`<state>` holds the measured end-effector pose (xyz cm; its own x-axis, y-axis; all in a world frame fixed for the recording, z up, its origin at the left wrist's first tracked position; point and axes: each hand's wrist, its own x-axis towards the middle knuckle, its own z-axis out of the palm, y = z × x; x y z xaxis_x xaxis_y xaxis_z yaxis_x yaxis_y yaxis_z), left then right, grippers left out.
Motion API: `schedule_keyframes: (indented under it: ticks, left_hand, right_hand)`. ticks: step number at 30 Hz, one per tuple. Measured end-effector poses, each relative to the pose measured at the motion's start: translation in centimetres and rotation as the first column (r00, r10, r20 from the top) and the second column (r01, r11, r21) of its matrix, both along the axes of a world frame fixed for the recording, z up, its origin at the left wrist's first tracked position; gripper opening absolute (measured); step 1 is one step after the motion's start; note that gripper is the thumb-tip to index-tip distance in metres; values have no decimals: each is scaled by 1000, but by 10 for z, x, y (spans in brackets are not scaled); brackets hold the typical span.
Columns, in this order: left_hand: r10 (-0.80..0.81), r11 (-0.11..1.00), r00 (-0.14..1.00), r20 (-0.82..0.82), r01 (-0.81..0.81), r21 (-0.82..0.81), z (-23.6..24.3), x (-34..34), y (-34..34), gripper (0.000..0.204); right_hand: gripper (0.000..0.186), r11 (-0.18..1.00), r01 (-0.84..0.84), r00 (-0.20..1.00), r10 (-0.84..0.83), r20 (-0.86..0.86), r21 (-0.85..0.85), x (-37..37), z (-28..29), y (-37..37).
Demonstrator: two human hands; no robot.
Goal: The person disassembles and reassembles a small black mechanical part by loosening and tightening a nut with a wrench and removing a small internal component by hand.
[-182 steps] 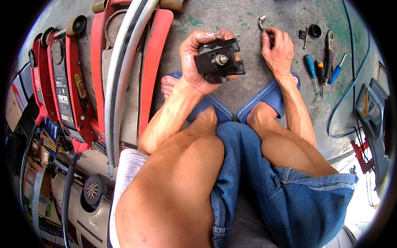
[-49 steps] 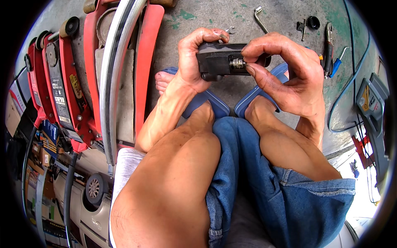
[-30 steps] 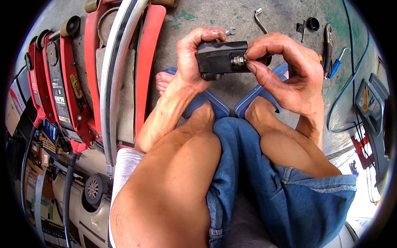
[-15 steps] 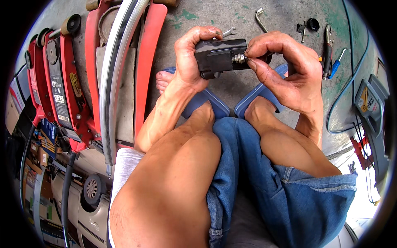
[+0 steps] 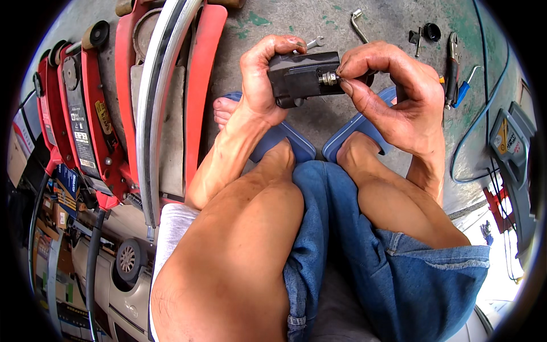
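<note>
A black boxy housing (image 5: 296,80) is held above the floor, over the gap between my feet. My left hand (image 5: 263,80) wraps round its left end, thumb along the top edge. From a recess in the housing's right part sticks a small silver threaded stud with a nut (image 5: 329,78). My right hand (image 5: 393,85) pinches the stud's outer end between thumb and forefinger. The other right fingers are curled, and they partly hide the housing's right end.
On the floor beyond lie a wrench (image 5: 315,42), an angled socket wrench (image 5: 359,25), a black round cap (image 5: 432,32), locking pliers (image 5: 452,68) and a blue-handled hook tool (image 5: 466,88). Red floor jacks (image 5: 91,108) stand at left. A hose (image 5: 484,117) runs along the right.
Hardly anything differs. Both hands keep their hold on the housing and the stud, and the view has shifted very slightly.
</note>
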<state>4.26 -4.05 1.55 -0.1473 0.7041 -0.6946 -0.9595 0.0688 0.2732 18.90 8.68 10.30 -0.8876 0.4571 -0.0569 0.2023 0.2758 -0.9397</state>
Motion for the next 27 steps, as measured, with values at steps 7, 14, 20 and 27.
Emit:
schedule_keyframes:
  ticks: [7, 14, 20, 27]
  left_hand:
    - [-7, 998, 999, -46, 4, -61, -4, 0, -3, 25]
    - [-54, 997, 998, -34, 51, -62, 7, -2, -1, 22]
    - [-65, 994, 996, -66, 59, -95, 11, -1, 0, 23]
    - [-47, 994, 995, -87, 38, -106, 7, -4, -2, 25]
  right_hand:
    - [18, 1000, 4, 1000, -4, -10, -24, -2, -6, -2]
    - [17, 1000, 1, 1000, -1, -13, -26, -2, -7, -1]
    - [16, 999, 18, 1000, -18, 9, -33, -1, -9, -1]
    - [16, 997, 50, 999, -50, 15, -51, 0, -13, -2]
